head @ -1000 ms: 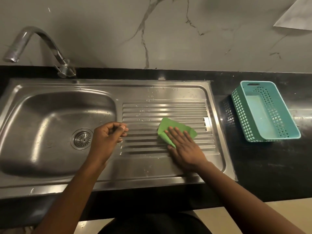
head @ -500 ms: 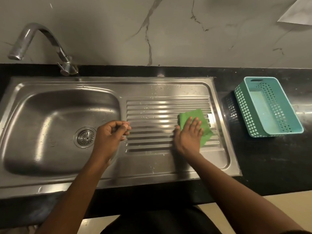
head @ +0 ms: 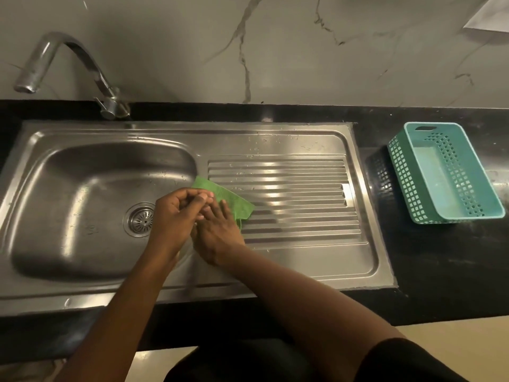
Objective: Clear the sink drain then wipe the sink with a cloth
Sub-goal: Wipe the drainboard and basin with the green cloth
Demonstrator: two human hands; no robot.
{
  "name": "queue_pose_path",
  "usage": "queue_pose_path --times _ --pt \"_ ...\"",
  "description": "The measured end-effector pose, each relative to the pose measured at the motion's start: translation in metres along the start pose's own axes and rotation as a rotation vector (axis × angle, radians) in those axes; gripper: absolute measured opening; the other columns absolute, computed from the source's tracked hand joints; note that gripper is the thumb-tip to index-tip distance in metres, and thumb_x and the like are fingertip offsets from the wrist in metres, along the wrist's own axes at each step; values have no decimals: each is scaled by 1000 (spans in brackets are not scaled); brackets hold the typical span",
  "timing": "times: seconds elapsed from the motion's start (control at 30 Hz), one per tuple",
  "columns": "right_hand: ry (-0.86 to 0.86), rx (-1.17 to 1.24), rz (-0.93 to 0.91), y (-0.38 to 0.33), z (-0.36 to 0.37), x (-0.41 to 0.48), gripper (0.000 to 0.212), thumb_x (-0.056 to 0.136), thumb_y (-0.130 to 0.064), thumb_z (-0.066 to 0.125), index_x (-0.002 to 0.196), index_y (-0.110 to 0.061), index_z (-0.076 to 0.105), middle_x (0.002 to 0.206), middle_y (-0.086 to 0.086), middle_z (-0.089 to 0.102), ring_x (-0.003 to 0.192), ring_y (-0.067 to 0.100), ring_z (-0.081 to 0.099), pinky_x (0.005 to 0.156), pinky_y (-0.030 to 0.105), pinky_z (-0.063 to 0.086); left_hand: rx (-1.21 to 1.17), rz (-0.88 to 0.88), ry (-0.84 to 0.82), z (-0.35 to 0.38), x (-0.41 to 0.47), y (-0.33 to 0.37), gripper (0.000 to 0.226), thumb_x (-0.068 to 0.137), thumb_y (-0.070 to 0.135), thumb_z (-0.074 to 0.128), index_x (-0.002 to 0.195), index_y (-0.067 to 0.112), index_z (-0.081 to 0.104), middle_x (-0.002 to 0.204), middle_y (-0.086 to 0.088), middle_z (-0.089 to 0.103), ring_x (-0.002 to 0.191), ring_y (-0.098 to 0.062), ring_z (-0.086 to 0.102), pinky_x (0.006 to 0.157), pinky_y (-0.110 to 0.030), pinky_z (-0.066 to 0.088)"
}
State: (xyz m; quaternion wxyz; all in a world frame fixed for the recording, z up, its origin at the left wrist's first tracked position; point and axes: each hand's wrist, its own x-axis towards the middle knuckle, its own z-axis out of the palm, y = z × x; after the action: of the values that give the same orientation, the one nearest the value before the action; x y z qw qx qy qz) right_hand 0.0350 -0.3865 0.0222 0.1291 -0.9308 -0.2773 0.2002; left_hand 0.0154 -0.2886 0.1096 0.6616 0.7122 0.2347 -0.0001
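We see the right hand [head: 217, 232] lying flat, with its fingers straight and pressing the green cloth [head: 235, 201] onto the drainboard [head: 297, 205]. The left hand [head: 176, 213] sits just beside it with its fingers curled and nothing visible in them. It overlaps the right hand's fingers and hides part of them.

The cloth lies at the left end of the drainboard, and its far corner reaches the rim of the basin [head: 91, 205]. The drain [head: 139, 219] sits in the basin floor, just left of the left hand. The faucet [head: 68, 59] stands at the far left corner.

Half a second ago the right hand and cloth were at the right end of the drainboard, apart from the left hand. Now they meet it at the basin side.

From the cloth, the ribbed surface runs right to the raised sink edge, with water drops on its far part. A teal basket [head: 413, 188] stands beyond that edge on the black tabletop [head: 440, 266], well apart from both hands.
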Motion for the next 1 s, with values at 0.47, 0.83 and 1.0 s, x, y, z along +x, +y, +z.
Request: queue_pose_path --times 0.47,0.83,1.0 --pt "124 -43 417 235 -69 -109 66 112 -50 13 168 -17 4 176 1 3 162 17 3 132 44 9 19 -22 -60 13 10 -6 13 100 12 68 105 6 78 99 -13 81 90 -24 73 84 -38 58" --pt "262 183 591 112 -24 -49 69 110 -50 12 167 -12 0 175 13 -7 161 30 -11 130 51 -6 17 -14 -49 10 13 -3 16 100 10 67 108 1 76 102 -18 80 91 -25 73 82 -34 58" --pt "167 187 336 25 -7 -3 69 109 -45 17 167 -10 2 175 13 -7 161 30 -13 130 53 -5 18 -13 3 2 15 -1 13 100 9 67 108 3 76 98 -16 79 80 -14 75 77 -28 60"
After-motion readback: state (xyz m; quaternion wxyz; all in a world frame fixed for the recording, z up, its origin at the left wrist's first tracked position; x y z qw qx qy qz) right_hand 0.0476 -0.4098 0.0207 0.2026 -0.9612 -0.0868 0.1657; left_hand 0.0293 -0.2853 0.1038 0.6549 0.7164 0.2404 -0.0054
